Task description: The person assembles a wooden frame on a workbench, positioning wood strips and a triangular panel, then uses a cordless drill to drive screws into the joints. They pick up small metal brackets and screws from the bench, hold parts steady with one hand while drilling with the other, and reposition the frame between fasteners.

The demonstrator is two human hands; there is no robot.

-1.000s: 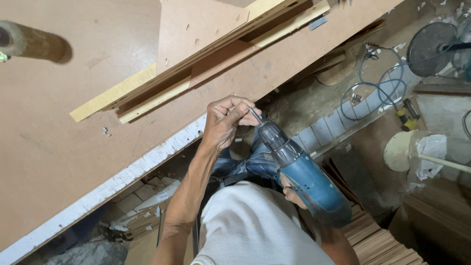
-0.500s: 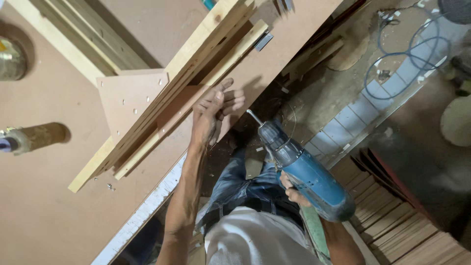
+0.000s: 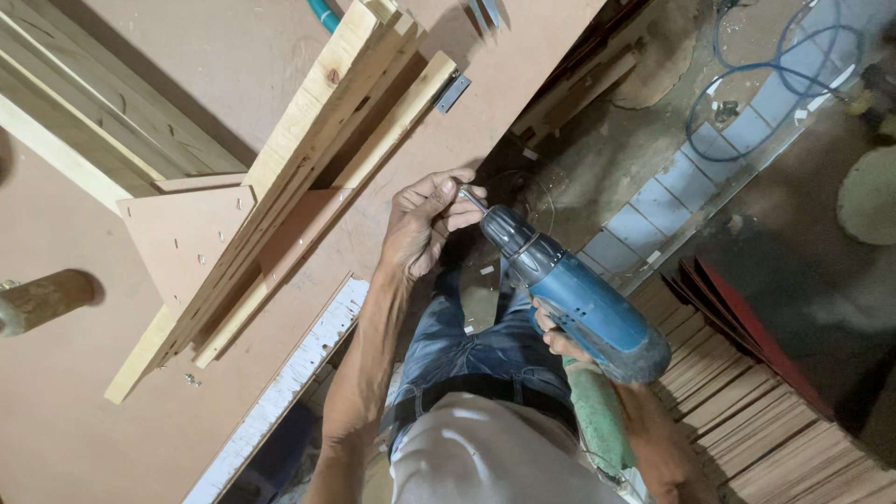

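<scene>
My right hand point(image 3: 560, 341) grips the handle of a blue cordless drill point(image 3: 583, 303), whose bit point(image 3: 473, 201) points up and to the left. My left hand point(image 3: 425, 224) is at the edge of the brown board worktop point(image 3: 84, 439), with its fingers pinched around the tip of the drill bit. Just left of that hand lies a wooden assembly of pale slats point(image 3: 308, 177) with a triangular brown board piece point(image 3: 187, 238) fixed to it. A small metal hinge point(image 3: 452, 93) sits at the end of one slat.
More pale wooden slats point(image 3: 75, 131) lie at the upper left. A wooden handle point(image 3: 42, 301) sticks in from the left edge. Below the table are a dusty floor, a blue cable point(image 3: 775, 84) and stacked wood strips point(image 3: 747, 420) at lower right.
The view has shifted, so the slat assembly now sits further left and lower. My left hand has left the slats and closed its fingers on the drill bit. The drill stays in my right hand.
</scene>
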